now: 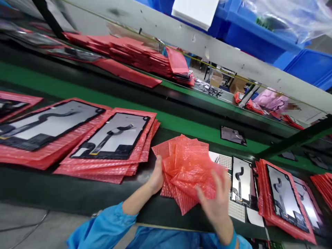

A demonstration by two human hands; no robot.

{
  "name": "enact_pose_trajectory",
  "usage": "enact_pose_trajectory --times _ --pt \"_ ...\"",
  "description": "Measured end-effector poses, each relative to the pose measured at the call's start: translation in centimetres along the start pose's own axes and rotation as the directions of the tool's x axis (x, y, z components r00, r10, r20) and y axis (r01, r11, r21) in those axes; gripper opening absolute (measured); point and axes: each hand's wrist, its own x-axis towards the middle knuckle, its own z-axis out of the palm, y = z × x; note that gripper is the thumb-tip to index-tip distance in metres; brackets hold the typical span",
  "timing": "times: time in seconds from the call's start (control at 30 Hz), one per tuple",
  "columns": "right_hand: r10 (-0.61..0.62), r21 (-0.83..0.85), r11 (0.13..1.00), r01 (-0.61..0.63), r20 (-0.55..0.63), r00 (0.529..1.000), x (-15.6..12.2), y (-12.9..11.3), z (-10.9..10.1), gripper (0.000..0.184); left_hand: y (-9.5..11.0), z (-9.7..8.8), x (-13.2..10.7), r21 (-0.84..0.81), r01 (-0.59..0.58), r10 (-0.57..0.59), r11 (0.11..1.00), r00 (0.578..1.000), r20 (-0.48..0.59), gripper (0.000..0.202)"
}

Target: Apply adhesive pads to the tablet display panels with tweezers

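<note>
A fanned bundle of pink bubble-wrap bags [185, 166] is held just above the dark bench in front of me. My left hand [156, 177] grips the bundle's left edge, thumb on top. My right hand [216, 201] is blurred and lies on the bundle's lower right part with fingers spread over the top bag. To the right of the bundle lies a bare flat panel with a flex cable [241, 185] on white sheets. Both my sleeves are blue.
Stacks of pink bags with panels on top lie at left [114, 141] and right [284, 199]. A green conveyor belt [129, 107] runs behind them, carrying one small panel [232, 135]. More pink bags [137, 55] pile beyond it. Blue bins [259, 38] sit overhead.
</note>
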Motion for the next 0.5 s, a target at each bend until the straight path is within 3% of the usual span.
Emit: enact_pose_trajectory --times 0.07,0.13,0.2,0.27,0.33,0.4,0.5 --pt "0.288 0.019 0.958 -0.288 -0.044 0.957 1.1 2.6 -1.1 0.101 0.2 -0.4 0.1 0.044 0.007 -0.006 0.999 1.0 -0.028 0.077" --pt "0.517 0.106 0.844 -0.526 0.101 0.85 1.8 4.5 -2.2 0.108 0.2 -0.6 0.4 0.067 0.03 -0.026 0.997 0.998 -0.058 0.066" --pt "0.585 0.206 0.726 -0.657 0.317 0.746 2.2 5.5 -3.7 0.086 0.1 -0.8 0.9 0.079 0.043 -0.035 0.996 0.994 -0.1 0.056" --pt "0.581 0.272 0.66 -0.7 0.405 0.706 2.4 5.7 -5.7 0.059 0.1 -1.0 1.5 0.079 0.05 -0.039 0.996 0.99 -0.134 0.047" --pt "0.592 0.317 0.669 -0.672 0.319 0.74 2.7 5.5 -8.1 0.05 0.2 -1.2 2.1 0.074 0.05 -0.038 0.996 0.988 -0.149 0.041" --pt "0.563 0.355 0.718 -0.599 0.211 0.799 3.1 5.0 -10.3 0.054 0.5 -1.4 2.7 0.067 0.05 -0.039 0.997 0.987 -0.155 0.036" --pt "0.44 0.379 0.792 -0.48 0.19 0.877 2.7 3.7 -13.0 0.055 1.0 -1.8 3.5 0.062 0.07 -0.06 0.996 0.986 -0.154 0.033"
